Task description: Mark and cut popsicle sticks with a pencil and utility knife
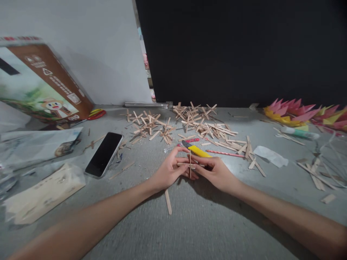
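Observation:
Between my two hands, over the middle of the table, is a small cross of wooden craft sticks (190,159), one stick upright and another lying across it. My left hand (173,168) pinches the cross from the left with thumb and fingers. From the right, my right hand (215,169) grips it the same way. Just behind the fingers lies a yellow utility knife (199,151), partly hidden by my right hand. A single craft stick (168,202) rests on the table below my left wrist.
Piles of joined stick crosses (149,124) and loose craft sticks (221,131) spread behind my hands. A pink pencil (225,154) and a scrap of tissue (271,156) lie right. To the left are a phone (104,154), a plastic packet (46,195) and a printed box (46,83). Pink paper flowers (292,110) sit back right.

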Motion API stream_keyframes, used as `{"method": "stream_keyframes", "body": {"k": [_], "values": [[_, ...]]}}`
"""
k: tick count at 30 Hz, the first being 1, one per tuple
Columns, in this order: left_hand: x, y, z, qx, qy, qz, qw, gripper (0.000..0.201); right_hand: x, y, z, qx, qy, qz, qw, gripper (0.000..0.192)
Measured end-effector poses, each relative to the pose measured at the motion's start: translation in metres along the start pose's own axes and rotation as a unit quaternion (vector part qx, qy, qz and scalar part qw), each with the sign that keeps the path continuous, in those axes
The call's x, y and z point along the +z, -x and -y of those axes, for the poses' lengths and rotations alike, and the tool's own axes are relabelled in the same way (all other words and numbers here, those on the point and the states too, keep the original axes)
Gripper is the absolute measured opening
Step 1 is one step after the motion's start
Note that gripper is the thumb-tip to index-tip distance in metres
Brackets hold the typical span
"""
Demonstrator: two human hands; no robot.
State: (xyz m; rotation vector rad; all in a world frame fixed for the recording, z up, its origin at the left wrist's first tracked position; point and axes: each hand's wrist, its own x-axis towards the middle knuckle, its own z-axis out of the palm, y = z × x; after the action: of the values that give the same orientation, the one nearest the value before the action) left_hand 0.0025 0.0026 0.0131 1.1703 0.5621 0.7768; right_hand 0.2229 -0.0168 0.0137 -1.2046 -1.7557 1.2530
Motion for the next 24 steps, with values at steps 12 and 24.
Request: {"method": "stream_keyframes", "body": {"k": [12, 24], "values": [[0.0, -0.003, -0.002, -0.006, 0.013, 0.001, 1.0, 0.06, 0.001, -0.003, -0.006, 0.009, -0.079, 0.017, 0.997, 0.054], [-0.004, -0.004, 0.002, -0.012, 0.031, 0.018, 0.999, 0.047, 0.0, -0.003, -0.011, 0.002, -0.093, 0.016, 0.996, 0.047]]}}
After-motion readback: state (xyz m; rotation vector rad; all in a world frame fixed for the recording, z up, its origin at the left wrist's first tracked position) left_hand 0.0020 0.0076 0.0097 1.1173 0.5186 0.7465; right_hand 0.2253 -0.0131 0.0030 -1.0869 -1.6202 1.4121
